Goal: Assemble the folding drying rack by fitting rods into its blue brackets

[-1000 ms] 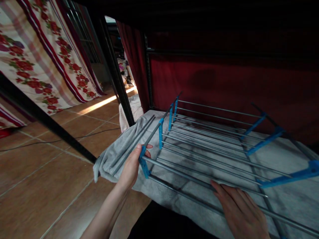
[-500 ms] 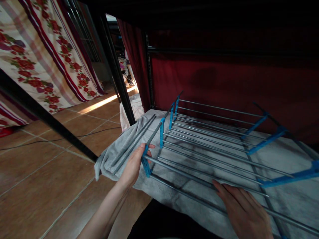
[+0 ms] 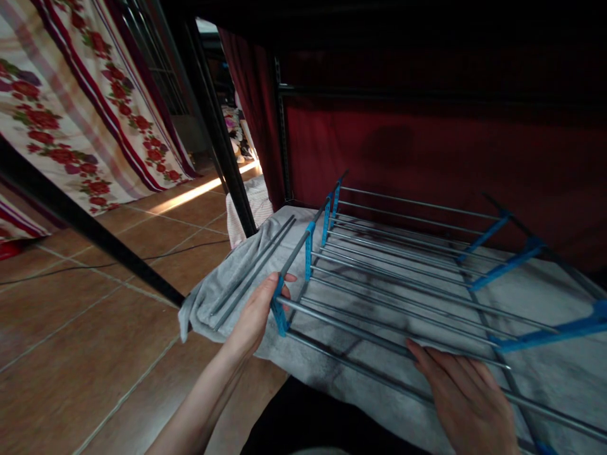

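Note:
A rack of grey metal tubes [image 3: 360,327] and blue plastic connectors [image 3: 309,253] spans the bed in front of me. My left hand [image 3: 258,309] is closed around the blue connector at the rack's near left corner, thumb on top and fingertips showing on the far side. Farther right, my right hand [image 3: 467,392] is closed over the near upper tube, which runs from that corner connector into my fingers; the palm side is hidden. On the right, several blue connectors [image 3: 516,265] lean outward at a slant, and one tube's free end [image 3: 507,366] lies near my right fingers.
Two loose grey tubes [image 3: 256,272] lie on the grey blanket [image 3: 203,303] left of the rack. Black metal posts [image 3: 222,126] frame the bed. A dark red curtain [image 3: 403,145] hangs behind. Left are a tiled floor [image 3: 95,328], a black cable [image 3: 118,262] and a floral curtain [image 3: 95,107].
Both hands keep their places on the rack. The view has shifted very slightly; nothing has been let go or taken up.

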Tool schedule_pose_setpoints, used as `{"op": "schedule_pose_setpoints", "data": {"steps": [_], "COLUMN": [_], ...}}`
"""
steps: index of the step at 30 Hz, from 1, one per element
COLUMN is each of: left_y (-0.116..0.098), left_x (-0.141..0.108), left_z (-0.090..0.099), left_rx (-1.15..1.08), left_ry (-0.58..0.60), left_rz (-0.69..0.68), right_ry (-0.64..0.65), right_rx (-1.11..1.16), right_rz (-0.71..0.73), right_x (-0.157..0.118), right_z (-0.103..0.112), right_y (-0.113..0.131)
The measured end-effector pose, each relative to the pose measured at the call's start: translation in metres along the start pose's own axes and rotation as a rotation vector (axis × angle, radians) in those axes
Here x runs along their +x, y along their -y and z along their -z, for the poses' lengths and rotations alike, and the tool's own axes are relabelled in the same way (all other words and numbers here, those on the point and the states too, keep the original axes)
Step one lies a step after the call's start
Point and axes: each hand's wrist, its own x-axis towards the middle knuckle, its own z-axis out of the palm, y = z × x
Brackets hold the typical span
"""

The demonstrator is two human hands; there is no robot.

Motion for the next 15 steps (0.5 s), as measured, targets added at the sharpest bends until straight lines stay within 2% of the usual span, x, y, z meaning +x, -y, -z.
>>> {"op": "schedule_pose_setpoints", "data": {"steps": [11, 15], "left_y": [-0.0021, 0.0009], "left_x": [0.0006, 0.0031], "left_z": [-0.0015, 0.0039], "left_rx": [0.042, 0.051], "left_ry": [0.027, 0.026], "left_rz": [0.016, 0.019], "right_ry": [0.01, 0.02], "right_rx": [0.038, 0.033], "right_rz": [-0.045, -0.079], "right_x": [-0.0023, -0.0032], "right_z": [-0.0025, -0.0056], "right_y": [0.0025, 0.004]}}
